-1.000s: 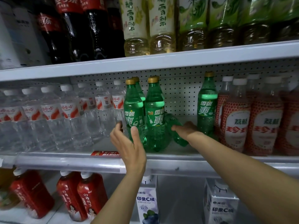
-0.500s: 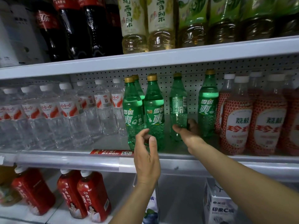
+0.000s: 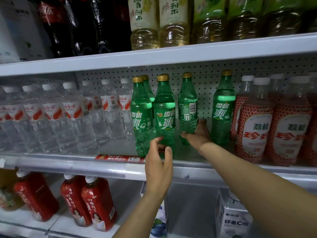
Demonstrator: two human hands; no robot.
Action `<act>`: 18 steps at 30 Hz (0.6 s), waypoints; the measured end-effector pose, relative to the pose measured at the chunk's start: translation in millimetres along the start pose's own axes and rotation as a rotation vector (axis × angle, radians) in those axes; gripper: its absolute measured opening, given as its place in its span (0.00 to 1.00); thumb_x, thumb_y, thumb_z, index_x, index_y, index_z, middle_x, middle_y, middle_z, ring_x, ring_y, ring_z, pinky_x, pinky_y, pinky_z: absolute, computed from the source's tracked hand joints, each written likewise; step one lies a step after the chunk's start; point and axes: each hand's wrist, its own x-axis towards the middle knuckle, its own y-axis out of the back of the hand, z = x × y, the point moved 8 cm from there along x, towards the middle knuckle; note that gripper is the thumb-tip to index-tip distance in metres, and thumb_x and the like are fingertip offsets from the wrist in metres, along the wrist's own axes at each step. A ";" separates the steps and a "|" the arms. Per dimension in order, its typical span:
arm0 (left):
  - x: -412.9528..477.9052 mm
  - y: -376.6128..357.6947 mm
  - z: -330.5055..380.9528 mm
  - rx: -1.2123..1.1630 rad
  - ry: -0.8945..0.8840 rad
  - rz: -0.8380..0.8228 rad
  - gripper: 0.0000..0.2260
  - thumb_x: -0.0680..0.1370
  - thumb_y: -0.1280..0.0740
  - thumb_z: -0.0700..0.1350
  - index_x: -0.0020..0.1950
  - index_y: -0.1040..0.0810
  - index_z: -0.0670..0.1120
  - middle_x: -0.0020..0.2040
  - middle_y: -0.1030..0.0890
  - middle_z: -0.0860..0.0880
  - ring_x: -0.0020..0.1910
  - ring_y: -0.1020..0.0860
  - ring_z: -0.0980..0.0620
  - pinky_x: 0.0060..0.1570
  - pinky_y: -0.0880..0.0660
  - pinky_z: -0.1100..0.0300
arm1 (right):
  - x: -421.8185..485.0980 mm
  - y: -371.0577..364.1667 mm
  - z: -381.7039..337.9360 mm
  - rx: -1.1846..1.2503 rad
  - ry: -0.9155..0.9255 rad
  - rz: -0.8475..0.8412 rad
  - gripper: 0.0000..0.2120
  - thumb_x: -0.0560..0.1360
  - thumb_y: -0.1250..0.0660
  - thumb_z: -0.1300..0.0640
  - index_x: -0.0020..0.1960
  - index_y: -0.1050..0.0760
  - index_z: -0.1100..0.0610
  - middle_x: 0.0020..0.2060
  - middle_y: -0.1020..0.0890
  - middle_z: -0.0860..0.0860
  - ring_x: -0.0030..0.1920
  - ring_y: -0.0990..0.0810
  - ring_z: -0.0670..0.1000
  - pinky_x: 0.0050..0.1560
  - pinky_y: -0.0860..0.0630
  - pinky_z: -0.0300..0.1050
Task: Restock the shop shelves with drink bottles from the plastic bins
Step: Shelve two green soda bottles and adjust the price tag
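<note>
Shelf board: the middle shelf [image 3: 68, 163] is a white metal board with a pale front rail, run across the view from 9 to 3 o'clock. It is closed behind by a perforated back panel [image 3: 205, 79].
Headroom: the upper shelf [image 3: 154, 57] is set at 12 o'clock, just above the gold caps.
Task bottle: the held green bottle [image 3: 187, 107] is seen near the centre, about upright, barcode side turned forward. Whether its base rests on the board cannot be told.
Right hand: the right hand [image 3: 197, 133] is wrapped round the lower part of that bottle, the grip pinching it between thumb and curled fingers.
Left hand: the left hand [image 3: 159, 157] is held at 6 o'clock of the front green bottles [image 3: 164, 117], the grip spread in a loose curve before their bases. Contact cannot be told through the blur.
Open room: a gap is left at 3 o'clock of the held bottle, up to the single green bottle [image 3: 223, 109]. Bare board is also seen at 9 o'clock of the green group, beside the water bottles [image 3: 68, 114].
Right edge: red-and-white bottles [image 3: 257, 127] are packed just beside the single green bottle.
Front edge: a red price strip [image 3: 120, 158] is fixed on the rail at 7 o'clock.
Above: cola bottles [image 3: 77, 23] and pale yellow bottles [image 3: 144, 23] are stood on the upper shelf.
Below: red bottles [image 3: 96, 203] and white cartons [image 3: 235, 220] are seen at 6 o'clock.
</note>
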 end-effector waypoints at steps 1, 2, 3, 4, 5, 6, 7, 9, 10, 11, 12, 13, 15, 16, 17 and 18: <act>0.3 0.6 -0.5 -0.001 0.003 -0.002 0.10 0.81 0.37 0.46 0.62 0.29 0.55 0.48 0.22 0.56 0.51 0.23 0.52 0.54 0.25 0.45 | 0.9 -0.9 -1.4 -0.010 0.006 0.001 0.48 0.76 0.28 0.56 0.80 0.61 0.56 0.80 0.48 0.54 0.78 0.47 0.57 0.75 0.45 0.50; 1.0 1.6 -1.0 -0.003 0.008 -0.002 0.11 0.81 0.36 0.44 0.62 0.28 0.54 0.48 0.22 0.56 0.51 0.23 0.52 0.54 0.25 0.46 | 1.8 -1.7 -2.4 -0.018 0.009 0.005 0.49 0.76 0.29 0.56 0.80 0.63 0.56 0.80 0.48 0.54 0.79 0.47 0.57 0.75 0.45 0.50; 1.3 3.1 -1.8 -0.003 0.015 -0.002 0.11 0.81 0.36 0.43 0.62 0.28 0.53 0.48 0.22 0.55 0.51 0.23 0.53 0.54 0.24 0.47 | 2.7 -2.5 -2.9 -0.027 0.011 0.008 0.49 0.76 0.29 0.56 0.80 0.63 0.57 0.80 0.49 0.54 0.79 0.47 0.57 0.76 0.45 0.50; 2.4 3.9 -2.0 -0.003 0.021 -0.005 0.11 0.81 0.36 0.43 0.62 0.28 0.53 0.49 0.22 0.55 0.51 0.23 0.53 0.54 0.24 0.47 | 4.0 -2.3 -3.2 -0.033 0.010 0.014 0.49 0.76 0.29 0.56 0.80 0.64 0.57 0.80 0.48 0.55 0.78 0.47 0.57 0.76 0.45 0.51; 2.6 4.6 -2.5 -0.001 0.026 -0.012 0.11 0.81 0.36 0.42 0.62 0.28 0.53 0.49 0.21 0.54 0.51 0.23 0.53 0.54 0.24 0.47 | 4.7 -2.3 -3.3 -0.040 0.009 0.020 0.49 0.76 0.29 0.56 0.79 0.64 0.58 0.79 0.48 0.56 0.78 0.46 0.58 0.76 0.44 0.51; 3.3 5.0 -2.1 0.003 0.027 -0.019 0.11 0.81 0.36 0.42 0.62 0.29 0.53 0.49 0.21 0.54 0.51 0.23 0.52 0.54 0.24 0.47 | 4.8 -2.1 -4.2 -0.043 0.009 0.025 0.49 0.76 0.29 0.56 0.79 0.63 0.58 0.79 0.47 0.56 0.78 0.46 0.58 0.75 0.43 0.51; 3.7 5.4 -1.5 0.011 0.024 -0.025 0.12 0.81 0.36 0.42 0.62 0.29 0.54 0.49 0.21 0.54 0.51 0.23 0.52 0.55 0.24 0.48 | 4.9 -2.1 -5.2 -0.046 0.010 0.028 0.49 0.76 0.29 0.57 0.79 0.63 0.58 0.79 0.46 0.57 0.78 0.45 0.59 0.75 0.42 0.50; 4.4 4.8 -0.8 0.027 0.021 -0.035 0.12 0.81 0.36 0.42 0.62 0.29 0.54 0.49 0.21 0.53 0.51 0.23 0.52 0.55 0.24 0.47 | 4.2 -1.4 -7.1 -0.053 0.011 0.036 0.47 0.76 0.29 0.58 0.79 0.61 0.59 0.79 0.45 0.58 0.77 0.43 0.59 0.74 0.41 0.50; 4.4 4.4 -0.7 0.031 0.024 -0.039 0.12 0.80 0.36 0.42 0.62 0.29 0.54 0.50 0.21 0.53 0.51 0.23 0.52 0.55 0.24 0.47 | 3.3 -0.3 -7.6 -0.057 0.009 0.041 0.46 0.76 0.29 0.58 0.79 0.59 0.60 0.78 0.43 0.58 0.77 0.42 0.59 0.73 0.40 0.49; 4.1 4.1 -1.0 0.032 0.027 -0.041 0.13 0.80 0.36 0.42 0.62 0.29 0.55 0.50 0.21 0.53 0.51 0.23 0.52 0.56 0.24 0.47 | 2.7 0.7 -7.7 -0.064 0.008 0.046 0.44 0.76 0.29 0.58 0.79 0.57 0.60 0.78 0.42 0.58 0.76 0.41 0.60 0.73 0.39 0.49; 3.9 3.9 -0.8 0.034 0.028 -0.042 0.13 0.80 0.36 0.42 0.62 0.29 0.55 0.50 0.21 0.53 0.51 0.23 0.51 0.56 0.24 0.47 | 2.2 1.4 -7.9 -0.069 0.006 0.050 0.43 0.75 0.28 0.58 0.78 0.55 0.61 0.77 0.41 0.59 0.76 0.40 0.60 0.73 0.39 0.50; 3.9 4.1 -0.7 0.036 0.027 -0.040 0.13 0.80 0.36 0.41 0.62 0.29 0.55 0.50 0.21 0.53 0.51 0.23 0.51 0.56 0.25 0.47 | 2.3 1.6 -8.1 -0.070 0.004 0.051 0.43 0.75 0.28 0.58 0.78 0.53 0.61 0.77 0.40 0.59 0.76 0.40 0.60 0.73 0.38 0.50; 3.8 4.5 0.8 0.037 0.021 -0.038 0.14 0.80 0.36 0.41 0.62 0.30 0.55 0.49 0.21 0.53 0.50 0.23 0.51 0.56 0.25 0.47 | 2.7 1.9 -9.3 -0.070 0.000 0.050 0.43 0.74 0.27 0.58 0.77 0.52 0.61 0.76 0.40 0.59 0.76 0.40 0.60 0.72 0.38 0.51; 3.9 4.3 1.4 0.036 0.020 -0.041 0.14 0.80 0.36 0.41 0.62 0.30 0.55 0.49 0.21 0.53 0.50 0.23 0.52 0.56 0.24 0.47 | 3.0 2.1 -10.5 -0.074 -0.004 0.049 0.43 0.74 0.27 0.58 0.77 0.52 0.61 0.76 0.39 0.59 0.75 0.39 0.60 0.72 0.38 0.51; 3.5 3.9 1.6 0.036 0.023 -0.048 0.14 0.80 0.36 0.41 0.63 0.30 0.55 0.49 0.21 0.53 0.51 0.23 0.52 0.56 0.24 0.48 | 3.0 2.5 -11.8 -0.083 -0.007 0.049 0.42 0.74 0.27 0.59 0.77 0.51 0.61 0.76 0.39 0.59 0.75 0.38 0.60 0.72 0.37 0.50; 3.2 3.2 1.6 0.038 0.029 -0.058 0.15 0.80 0.36 0.41 0.64 0.29 0.55 0.50 0.21 0.52 0.51 0.23 0.52 0.56 0.24 0.48 | 2.8 3.0 -13.1 -0.094 -0.007 0.049 0.41 0.74 0.27 0.59 0.76 0.50 0.62 0.76 0.38 0.59 0.74 0.37 0.61 0.71 0.36 0.50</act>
